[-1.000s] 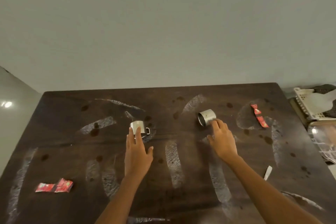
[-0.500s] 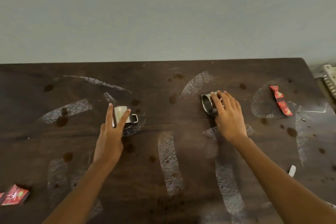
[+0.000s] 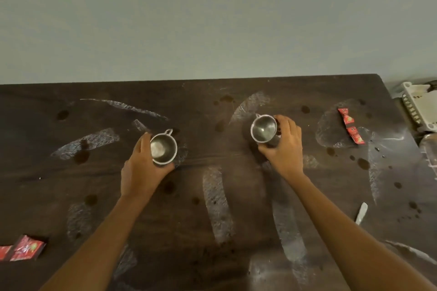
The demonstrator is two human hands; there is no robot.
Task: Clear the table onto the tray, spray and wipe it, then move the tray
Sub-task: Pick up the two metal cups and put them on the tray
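The dark wooden table (image 3: 212, 220) is smeared with white streaks and brown spots. My left hand (image 3: 142, 168) grips a small steel cup (image 3: 163, 149) left of centre, its mouth turned up toward me and its handle pointing away. My right hand (image 3: 283, 146) grips a second steel cup (image 3: 263, 129) right of centre, also open toward me. A strip of red sachets (image 3: 351, 129) lies at the far right. More red sachets (image 3: 22, 248) lie at the near left edge. A white strip of paper (image 3: 361, 213) rests near my right forearm.
A white slotted basket (image 3: 417, 106) stands just past the table's right end, with a clear container (image 3: 430, 156) below it. A plain pale wall runs along the table's far edge.
Both hands have closed around the steel cups and turned them mouth-up toward me. Before, the right cup lay on its side and my left fingers only touched the other cup.
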